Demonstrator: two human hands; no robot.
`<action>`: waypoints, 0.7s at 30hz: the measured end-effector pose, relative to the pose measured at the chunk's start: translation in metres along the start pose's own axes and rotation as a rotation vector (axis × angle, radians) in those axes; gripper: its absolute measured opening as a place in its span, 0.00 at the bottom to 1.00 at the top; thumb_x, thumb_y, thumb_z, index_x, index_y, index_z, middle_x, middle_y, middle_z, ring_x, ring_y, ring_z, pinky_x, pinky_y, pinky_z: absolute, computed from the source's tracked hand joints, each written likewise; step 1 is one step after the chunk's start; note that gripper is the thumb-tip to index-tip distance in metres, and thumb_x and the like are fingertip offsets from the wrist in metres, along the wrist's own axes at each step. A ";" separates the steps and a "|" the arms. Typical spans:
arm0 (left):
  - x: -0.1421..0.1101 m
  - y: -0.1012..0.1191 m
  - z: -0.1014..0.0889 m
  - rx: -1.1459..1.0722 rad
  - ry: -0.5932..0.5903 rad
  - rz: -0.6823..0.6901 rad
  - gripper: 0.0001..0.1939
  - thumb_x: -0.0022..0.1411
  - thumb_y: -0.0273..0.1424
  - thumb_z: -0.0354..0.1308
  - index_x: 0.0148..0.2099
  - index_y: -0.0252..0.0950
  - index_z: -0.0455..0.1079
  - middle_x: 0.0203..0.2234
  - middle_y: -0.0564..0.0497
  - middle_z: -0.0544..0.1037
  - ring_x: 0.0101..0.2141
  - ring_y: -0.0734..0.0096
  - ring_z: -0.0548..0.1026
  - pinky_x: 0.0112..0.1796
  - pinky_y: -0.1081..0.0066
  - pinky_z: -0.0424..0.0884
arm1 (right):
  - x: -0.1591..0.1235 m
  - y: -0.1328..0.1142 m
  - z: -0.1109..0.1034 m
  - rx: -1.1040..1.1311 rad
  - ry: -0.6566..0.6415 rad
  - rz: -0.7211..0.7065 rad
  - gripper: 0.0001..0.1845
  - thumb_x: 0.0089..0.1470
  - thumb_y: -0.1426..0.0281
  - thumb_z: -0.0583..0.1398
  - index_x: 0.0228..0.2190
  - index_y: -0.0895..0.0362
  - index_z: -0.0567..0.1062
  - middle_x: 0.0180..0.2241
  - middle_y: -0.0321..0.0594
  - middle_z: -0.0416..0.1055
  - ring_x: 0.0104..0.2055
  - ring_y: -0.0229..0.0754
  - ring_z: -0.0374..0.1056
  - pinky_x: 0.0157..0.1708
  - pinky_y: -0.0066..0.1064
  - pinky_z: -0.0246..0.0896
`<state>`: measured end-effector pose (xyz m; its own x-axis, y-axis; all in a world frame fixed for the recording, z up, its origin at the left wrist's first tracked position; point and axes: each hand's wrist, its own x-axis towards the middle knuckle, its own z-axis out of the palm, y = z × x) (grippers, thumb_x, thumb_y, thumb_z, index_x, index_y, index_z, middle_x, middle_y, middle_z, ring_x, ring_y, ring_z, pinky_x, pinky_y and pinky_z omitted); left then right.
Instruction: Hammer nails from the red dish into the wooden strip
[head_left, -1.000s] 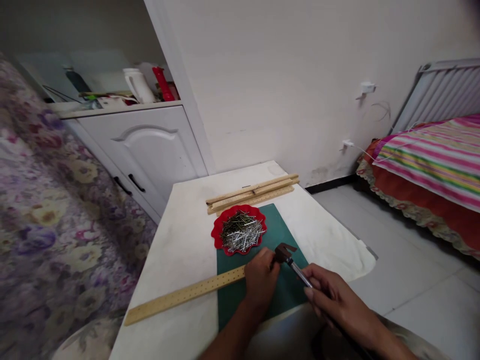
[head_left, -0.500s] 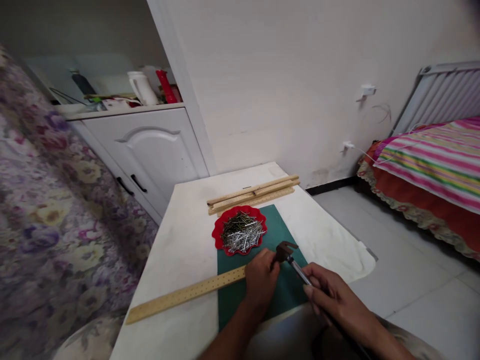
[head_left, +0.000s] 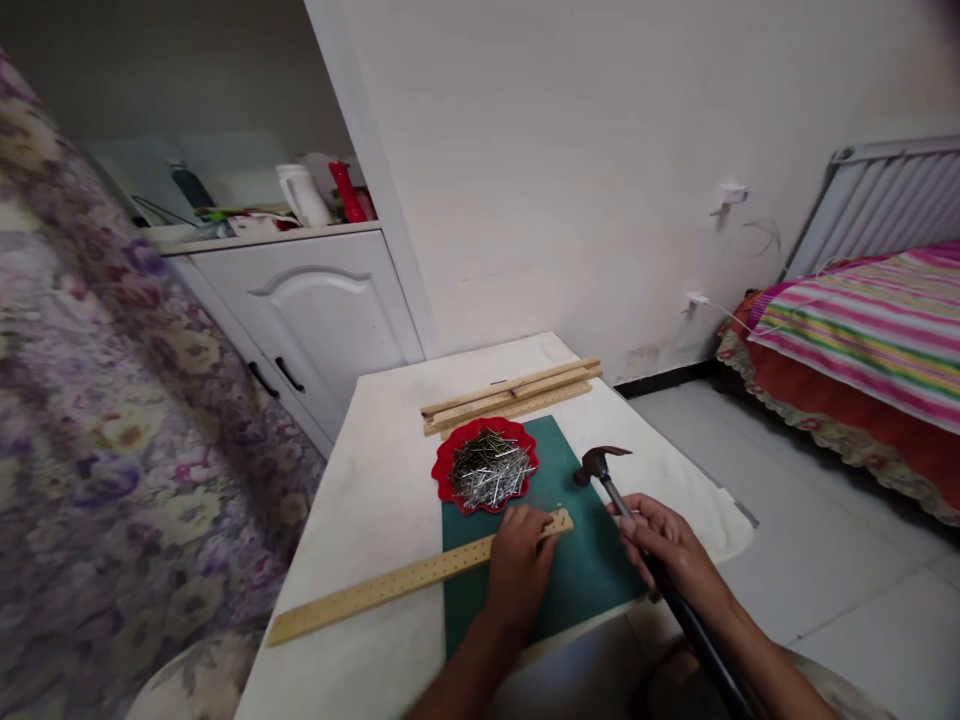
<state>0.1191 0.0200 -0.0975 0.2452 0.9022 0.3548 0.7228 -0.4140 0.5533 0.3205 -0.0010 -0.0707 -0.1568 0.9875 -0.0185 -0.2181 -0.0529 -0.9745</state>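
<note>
1 hammer (head_left: 615, 496) in right hand (head_left: 669, 548)

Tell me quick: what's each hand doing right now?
Left hand: closed on the wooden strip, near its right end.
Right hand: closed around the handle of the hammer.

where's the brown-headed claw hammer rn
In the head view, the claw hammer is right of centre, held in the right hand, its head by the right edge of the flat green mat, right of the scalloped red bowl.
</note>
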 end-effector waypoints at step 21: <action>-0.015 -0.007 -0.019 0.138 -0.022 -0.015 0.12 0.58 0.21 0.48 0.39 0.39 0.69 0.38 0.49 0.72 0.40 0.67 0.68 0.41 0.67 0.62 | 0.002 0.003 -0.006 0.007 0.029 0.008 0.17 0.52 0.61 0.59 0.38 0.60 0.68 0.15 0.28 0.63 0.12 0.29 0.52 0.14 0.23 0.44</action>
<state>0.0976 0.0069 -0.0922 0.2469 0.9113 0.3295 0.8082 -0.3812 0.4489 0.3251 0.0014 -0.0754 -0.1306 0.9909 -0.0326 -0.2235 -0.0615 -0.9728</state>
